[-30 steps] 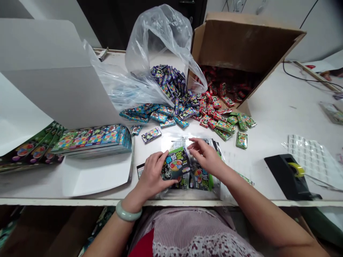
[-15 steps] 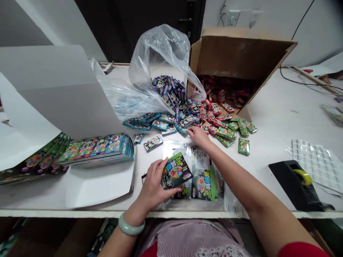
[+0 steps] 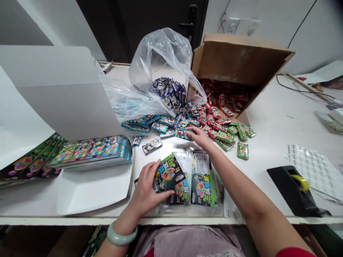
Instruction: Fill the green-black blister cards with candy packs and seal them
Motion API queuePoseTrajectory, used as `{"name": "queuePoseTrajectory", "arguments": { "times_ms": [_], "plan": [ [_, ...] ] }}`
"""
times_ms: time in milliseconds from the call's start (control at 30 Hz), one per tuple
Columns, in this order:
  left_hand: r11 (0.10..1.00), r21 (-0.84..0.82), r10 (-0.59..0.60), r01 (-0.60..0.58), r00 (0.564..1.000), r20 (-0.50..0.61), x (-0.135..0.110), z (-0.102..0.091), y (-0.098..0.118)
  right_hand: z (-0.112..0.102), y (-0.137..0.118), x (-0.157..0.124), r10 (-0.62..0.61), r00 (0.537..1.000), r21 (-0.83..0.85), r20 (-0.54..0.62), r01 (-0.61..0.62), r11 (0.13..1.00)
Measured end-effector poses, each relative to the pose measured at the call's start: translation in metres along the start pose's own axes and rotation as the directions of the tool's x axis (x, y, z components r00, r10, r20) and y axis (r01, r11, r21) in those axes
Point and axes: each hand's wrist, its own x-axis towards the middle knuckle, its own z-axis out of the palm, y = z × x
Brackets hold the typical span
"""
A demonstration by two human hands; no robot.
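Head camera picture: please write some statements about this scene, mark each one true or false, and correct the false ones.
1. The left hand holds a green and black packet. True.
2. The right hand holds a tape dispenser. False: it is at the blue packets on the table, and the tape dispenser stands apart, further right.
3. The pale green bangle is on the right wrist. False: it is on the left wrist.
4. Red packets lie in and in front of a tipped cardboard box. True.
5. Purple packets lie at the mouth of a clear plastic bag. True.
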Motion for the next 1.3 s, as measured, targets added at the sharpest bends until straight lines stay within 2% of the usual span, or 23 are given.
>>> {"name": "queuePoseTrajectory", "arguments": {
  "times_ms": [100,167,267,333,433,567,700,800,867,933,1000,1067,1133,1200,1300],
  "plan": [
    [1.000,0.013,-0.014,0.014,1.000,0.000,-0.001,0.000,-0.001,-0.025,-0.001,-0.029,-0.071,0.995,0.161,0.068,0.059,0.985],
    [1.000,0.022,-0.010,0.010,1.000,0.001,-0.002,0.001,-0.001,-0.039,0.004,-0.049,-0.158,0.987,0.184,0.042,0.147,0.972],
    [1.000,0.031,0.004,-0.004,1.000,0.002,-0.002,0.003,0.001,-0.054,0.019,-0.075,-0.356,0.934,0.026,0.027,0.355,0.934],
    [0.999,0.033,0.012,-0.013,1.000,0.010,-0.001,0.004,0.003,-0.059,0.032,-0.089,-0.420,0.900,-0.056,0.116,0.428,0.902],
    [0.998,0.050,0.025,-0.026,0.999,0.025,0.000,0.006,0.005,-0.061,0.049,-0.108,-0.363,0.901,-0.185,0.238,0.409,0.894],
    [0.995,0.084,0.043,-0.045,0.999,0.030,0.000,0.009,0.007,-0.053,0.051,-0.132,-0.251,0.959,-0.359,0.131,0.282,0.890],
    [0.994,0.083,0.061,-0.067,0.995,0.075,0.002,0.011,0.008,-0.036,0.041,-0.144,-0.183,0.980,-0.484,0.083,0.200,0.852],
    [0.991,0.085,0.088,-0.099,0.988,0.126,0.002,0.011,0.009,-0.038,0.030,-0.147,-0.253,0.967,-0.445,-0.028,0.214,0.870],
    [0.989,0.079,0.108,-0.121,0.983,0.148,0.002,0.011,0.011,-0.048,0.019,-0.150,-0.361,0.930,-0.394,-0.071,0.307,0.866],
    [0.988,0.063,0.129,-0.140,0.979,0.160,0.003,0.011,0.013,-0.060,0.003,-0.154,-0.477,0.878,-0.381,0.026,0.450,0.808],
    [0.986,0.043,0.151,-0.160,0.975,0.161,0.004,0.011,0.016,-0.071,-0.015,-0.157,-0.536,0.817,-0.396,0.214,0.574,0.717],
    [0.982,0.029,0.180,-0.187,0.970,0.161,0.005,0.011,0.018,-0.077,-0.029,-0.158,-0.522,0.760,-0.412,0.388,0.649,0.639],
    [0.975,0.020,0.216,-0.222,0.961,0.173,0.006,0.011,0.021,-0.079,-0.039,-0.157,-0.484,0.711,-0.402,0.510,0.694,0.598],
    [0.969,0.015,0.239,-0.246,0.953,0.188,0.007,0.012,0.024,-0.077,-0.043,-0.154,-0.454,0.688,-0.377,0.566,0.706,0.599],
    [0.971,0.011,0.233,-0.240,0.954,0.188,0.006,0.015,0.027,-0.069,-0.043,-0.151,-0.453,0.712,-0.305,0.536,0.664,0.683]
  ]
}}
